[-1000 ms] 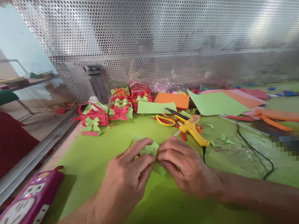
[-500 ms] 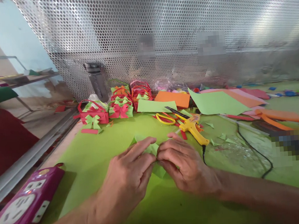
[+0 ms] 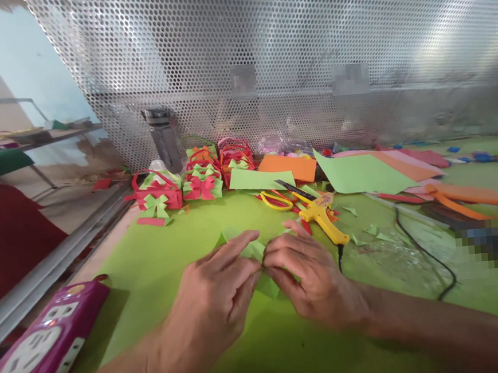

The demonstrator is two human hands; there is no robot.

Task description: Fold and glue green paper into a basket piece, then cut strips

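Head view, from the left: a magenta power strip (image 3: pixel 45 337) lies at the near left corner of the green tabletop (image 3: pixel 152 269). Beyond it, small red and green paper baskets (image 3: pixel 159 196) with bows cluster toward the back, a grey bottle (image 3: pixel 164 144) upright behind them. Near the middle comes the left hand (image 3: pixel 214 290), its grip pinched on a piece of green paper (image 3: pixel 269 285) — this sits between the two hands, partly hidden by the fingers. The right hand (image 3: pixel 303 274) meets it there, thumb and fingers closed on the same paper, the fingertips of both hands close together. Just beyond the right hand lies a yellow glue gun (image 3: pixel 320 214), with green scraps (image 3: pixel 371 230) to its right. Farther back rests a large light green sheet (image 3: pixel 364 171); right of it, an orange strip (image 3: pixel 474 193).
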